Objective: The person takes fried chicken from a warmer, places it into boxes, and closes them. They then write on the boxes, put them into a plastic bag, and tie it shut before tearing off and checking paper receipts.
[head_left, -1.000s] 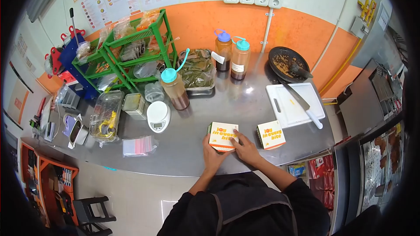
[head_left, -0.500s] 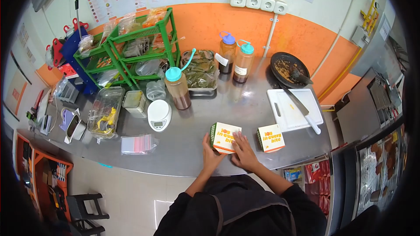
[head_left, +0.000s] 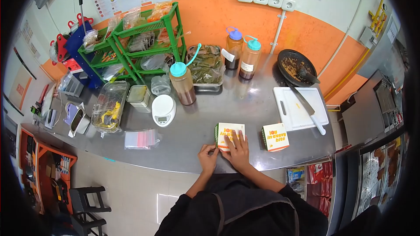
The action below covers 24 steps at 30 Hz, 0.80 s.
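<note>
A white food box (head_left: 225, 128) with orange "joy in every bite" lettering and a green checked side stands near the table's front edge. My right hand (head_left: 239, 152) lies over the box's lid, fingers stretched out and apart, covering part of the lettering. At the box's front left corner, the fingers of my left hand (head_left: 208, 159) are pinched together against the edge. What exactly lies between those fingertips is too small to see, but they touch the box. A second, matching box (head_left: 275, 138) sits closed to the right, untouched.
Right of the boxes, a knife (head_left: 304, 105) rests across a white cutting board (head_left: 321, 100), below a black mortar (head_left: 288, 54). A kitchen scale (head_left: 164, 109), a sauce bottle (head_left: 183, 85) and plastic bags (head_left: 140, 140) are to the left. Green racks (head_left: 146, 52) stand behind.
My left hand has slid from the box's left side to its front corner and pinched. My right hand has moved from the right edge onto the lid. The box is turned straighter.
</note>
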Tool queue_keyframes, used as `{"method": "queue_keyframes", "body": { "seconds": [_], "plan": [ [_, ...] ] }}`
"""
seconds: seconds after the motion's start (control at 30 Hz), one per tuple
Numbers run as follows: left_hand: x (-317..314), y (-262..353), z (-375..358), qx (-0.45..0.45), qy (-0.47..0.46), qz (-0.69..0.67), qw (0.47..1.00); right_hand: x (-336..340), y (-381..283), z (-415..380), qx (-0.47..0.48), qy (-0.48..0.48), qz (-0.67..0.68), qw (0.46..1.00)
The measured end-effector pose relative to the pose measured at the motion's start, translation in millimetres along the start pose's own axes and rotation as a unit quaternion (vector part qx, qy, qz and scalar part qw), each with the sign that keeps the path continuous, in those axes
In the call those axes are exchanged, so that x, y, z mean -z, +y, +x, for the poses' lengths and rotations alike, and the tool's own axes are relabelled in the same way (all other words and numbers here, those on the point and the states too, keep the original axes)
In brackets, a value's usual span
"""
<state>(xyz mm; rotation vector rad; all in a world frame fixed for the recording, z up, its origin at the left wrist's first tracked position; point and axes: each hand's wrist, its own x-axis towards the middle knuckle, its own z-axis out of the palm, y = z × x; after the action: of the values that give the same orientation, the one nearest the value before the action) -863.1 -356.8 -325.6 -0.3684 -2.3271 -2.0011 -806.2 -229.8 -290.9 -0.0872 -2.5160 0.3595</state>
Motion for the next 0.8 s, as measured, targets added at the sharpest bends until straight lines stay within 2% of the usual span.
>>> {"method": "queue_keyframes", "body": {
  "seconds": [0.1, 0.2, 0.3, 0.37, 0.4, 0.47, 0.57, 0.7, 0.77, 0.8],
  "plan": [
    [-5, -8, -1, -0.013, 0.016, -0.002, 1.000, -2, -3, 3, -0.002, 0.015, -0.013, 1.000],
    [-5, -9, -1, 0.031, 0.022, -0.055, 0.998, -2, -4, 2, -0.003, 0.024, -0.019, 1.000],
    [5, -4, 3, 0.044, -0.009, -0.045, 0.998, 1, -6, 3, -0.007, 0.014, -0.012, 1.000],
    [17, 1, 6, 0.067, -0.083, -0.081, 0.991, 9, -10, 5, -0.009, 0.001, -0.008, 1.000],
    [20, 1, 9, 0.068, -0.083, -0.079, 0.991, 17, -12, 7, -0.006, -0.021, 0.004, 1.000],
    [22, -1, 12, 0.172, -0.127, -0.133, 0.968, 21, -12, 6, -0.003, -0.043, 0.017, 0.999],
    [17, -3, 7, 0.145, -0.101, -0.130, 0.976, 18, -6, 5, 0.017, -0.066, 0.009, 0.998],
    [32, -1, 17, 0.154, -0.122, -0.107, 0.975, 18, -4, 3, 0.029, -0.082, -0.002, 0.996],
    [53, 16, 36, 0.229, -0.309, -0.044, 0.922, 17, 0, 3, 0.036, -0.091, 0.001, 0.995],
    [53, 31, 42, 0.229, -0.311, -0.043, 0.921, 13, 4, 1, 0.046, -0.098, 0.000, 0.994]
  ]
}}
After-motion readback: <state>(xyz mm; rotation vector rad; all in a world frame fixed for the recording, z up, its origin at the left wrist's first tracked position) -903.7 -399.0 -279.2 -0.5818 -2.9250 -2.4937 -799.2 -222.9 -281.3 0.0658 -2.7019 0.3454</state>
